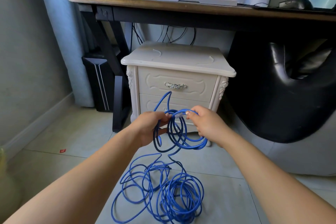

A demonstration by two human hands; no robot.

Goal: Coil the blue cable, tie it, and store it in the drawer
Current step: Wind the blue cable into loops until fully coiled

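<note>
A long blue cable lies mostly in loose tangled loops on the tiled floor in front of me. A few loops hang in the air between my hands, and one strand arches up in front of the drawers. My left hand grips those loops from the left. My right hand pinches the cable near its clear plug end at the top of the loops. Behind the hands stands a cream nightstand with two shut drawers; the top drawer has a silver handle.
A dark wooden desk spans above the nightstand, with a keyboard and a mouse on it. A black leather chair stands at the right. A black computer case and the desk's leg are at the left, beside a curtain.
</note>
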